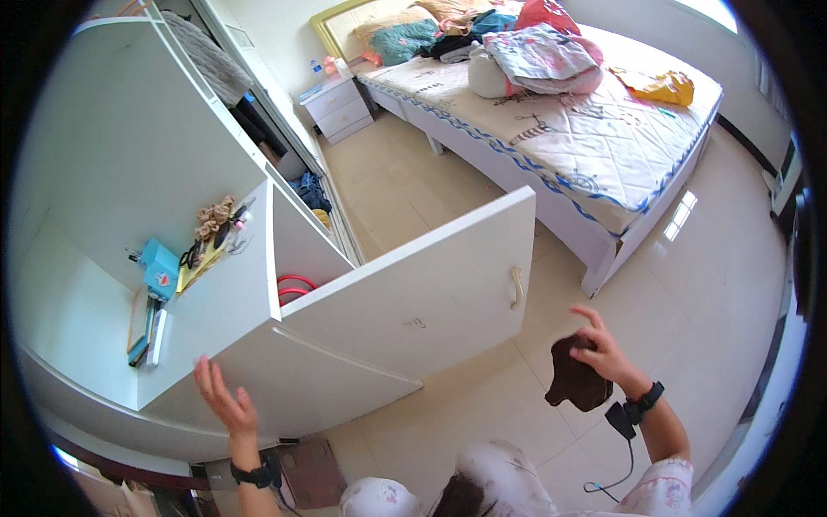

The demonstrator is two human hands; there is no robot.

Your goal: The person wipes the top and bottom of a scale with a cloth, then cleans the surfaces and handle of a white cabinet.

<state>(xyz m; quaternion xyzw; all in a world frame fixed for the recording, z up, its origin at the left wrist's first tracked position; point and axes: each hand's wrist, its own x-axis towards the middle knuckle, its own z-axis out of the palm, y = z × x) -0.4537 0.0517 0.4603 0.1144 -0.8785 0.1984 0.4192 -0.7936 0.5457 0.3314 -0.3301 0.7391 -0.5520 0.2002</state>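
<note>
My right hand (597, 349) holds a dark brown cloth (577, 378) that hangs over the tiled floor, pinched by the thumb and some fingers while the index finger sticks out. My left hand (225, 404) is raised with fingers apart and nothing in it, beside the front edge of a white cabinet's counter (226, 304). Between my hands a white cabinet door (420, 304) stands swung out, with a cream handle (516, 287) near its far edge. Red rings (297, 284) show inside the compartment behind the door.
On the counter are a light blue pen box (160, 268), scissors (190, 255), beige scrunchies (215, 216) and books. A bed (549, 142) bearing clothes and a yellow bag (672, 87) stands beyond the door. A white nightstand (337, 106) is at the back. A brown mat (313, 475) lies below.
</note>
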